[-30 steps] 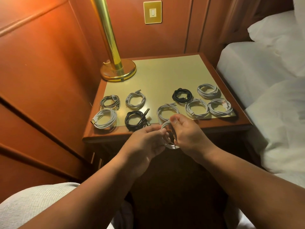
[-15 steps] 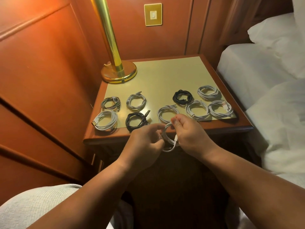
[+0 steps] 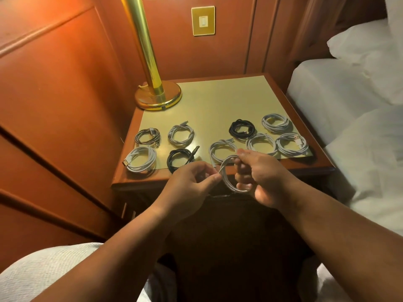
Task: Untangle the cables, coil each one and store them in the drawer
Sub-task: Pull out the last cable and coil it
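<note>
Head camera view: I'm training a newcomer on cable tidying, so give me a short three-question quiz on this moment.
1. True or false: both hands hold the white cable off the nightstand.
2. How many coiled cables lie on the nightstand top?
3. Which stands at the back left of the nightstand? A) brass lamp base B) a phone C) a mug

Key
1. True: the left hand pinches it while the right hand grips the loop.
2. Nine: six white, two black, one grey striped.
3. A

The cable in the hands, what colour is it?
White cable, seen in the head view.
</note>
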A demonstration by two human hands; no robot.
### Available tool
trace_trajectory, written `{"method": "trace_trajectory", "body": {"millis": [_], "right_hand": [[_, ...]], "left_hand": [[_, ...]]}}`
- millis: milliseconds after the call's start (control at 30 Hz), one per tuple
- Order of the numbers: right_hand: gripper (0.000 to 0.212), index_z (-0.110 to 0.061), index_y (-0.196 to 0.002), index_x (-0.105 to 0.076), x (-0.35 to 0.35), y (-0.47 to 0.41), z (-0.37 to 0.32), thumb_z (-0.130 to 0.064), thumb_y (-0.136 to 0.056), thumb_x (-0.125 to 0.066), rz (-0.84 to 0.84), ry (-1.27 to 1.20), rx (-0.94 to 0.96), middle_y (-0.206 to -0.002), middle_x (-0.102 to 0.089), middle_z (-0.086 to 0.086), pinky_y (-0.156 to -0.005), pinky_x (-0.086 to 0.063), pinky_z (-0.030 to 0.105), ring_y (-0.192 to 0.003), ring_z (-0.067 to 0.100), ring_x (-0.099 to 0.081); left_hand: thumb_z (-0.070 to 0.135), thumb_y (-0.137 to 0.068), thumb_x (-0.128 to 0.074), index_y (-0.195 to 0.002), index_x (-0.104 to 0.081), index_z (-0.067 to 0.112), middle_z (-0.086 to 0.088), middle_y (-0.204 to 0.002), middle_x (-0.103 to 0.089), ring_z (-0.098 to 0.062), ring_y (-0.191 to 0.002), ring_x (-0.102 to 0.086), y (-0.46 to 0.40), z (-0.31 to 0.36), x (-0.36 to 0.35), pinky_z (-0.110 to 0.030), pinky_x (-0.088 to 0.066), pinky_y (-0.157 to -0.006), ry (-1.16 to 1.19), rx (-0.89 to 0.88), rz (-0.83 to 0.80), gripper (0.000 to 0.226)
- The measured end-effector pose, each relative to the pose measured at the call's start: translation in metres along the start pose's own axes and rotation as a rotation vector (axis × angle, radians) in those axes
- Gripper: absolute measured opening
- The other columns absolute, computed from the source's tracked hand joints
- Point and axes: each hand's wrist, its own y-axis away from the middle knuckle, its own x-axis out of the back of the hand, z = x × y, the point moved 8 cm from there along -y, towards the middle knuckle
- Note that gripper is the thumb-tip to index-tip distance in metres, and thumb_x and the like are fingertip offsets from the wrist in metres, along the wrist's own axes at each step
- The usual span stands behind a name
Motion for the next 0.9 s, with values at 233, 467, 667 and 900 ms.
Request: {"method": "trace_trajectory", "body": {"millis": [233, 467, 667, 900], "right_hand": [[0.036, -0.013, -0.082, -0.049, -0.018, 0.007, 0.012, -0.033, -0.107, -0.034, -0.092, -0.385, -0.083, -0.054, -0.037, -0.004, -0.045, -0.032, 0.021, -0.044, 0.008, -0.031], [0.035, -0.013, -0.086, -0.053, -0.019, 0.006, 0.017, -0.031, -0.108, -0.032, 0.059, -0.031, 0.133, -0.055, -0.05, -0.008, -0.063, -0.037, 0.028, -0.056, 0.008, -0.044], [0.039, -0.007, -0.1, -0.057, -0.016, 0.005, 0.012, -0.036, -0.108, -0.032, 0.104, 0.123, 0.11, -0.095, -0.068, 0.018, -0.086, -0.053, 0.044, -0.087, 0.028, -0.067], [0.033, -0.01, -0.093, -0.054, -0.007, 0.004, 0.009, -0.032, -0.108, -0.033, 0.135, 0.011, 0.042, -0.071, -0.051, 0.003, -0.082, -0.052, 0.041, -0.067, 0.018, -0.053]], "left_hand": [[0.03, -0.077, -0.072, -0.089, -0.078, 0.012, -0.011, -0.094, -0.077, -0.021, -0.092, -0.073, 0.01, -0.014, -0.018, -0.031, -0.057, -0.081, 0.813, 0.216, 0.093, 0.022], [0.013, -0.084, -0.074, -0.113, -0.068, 0.013, -0.008, -0.101, -0.076, -0.022, -0.098, -0.073, 0.016, -0.013, -0.029, -0.029, -0.056, -0.08, 0.832, 0.205, 0.126, 0.029], [0.007, -0.088, -0.068, -0.126, -0.055, 0.016, -0.007, -0.092, -0.075, -0.02, -0.082, -0.072, 0.008, -0.011, -0.035, -0.033, -0.055, -0.076, 1.111, 0.291, 0.017, 0.041], [-0.007, -0.067, -0.067, -0.124, -0.057, 0.022, -0.015, -0.108, -0.072, -0.03, -0.101, -0.072, 0.001, -0.014, -0.026, -0.041, -0.058, -0.085, 0.98, 0.192, -0.049, 0.064]]}}
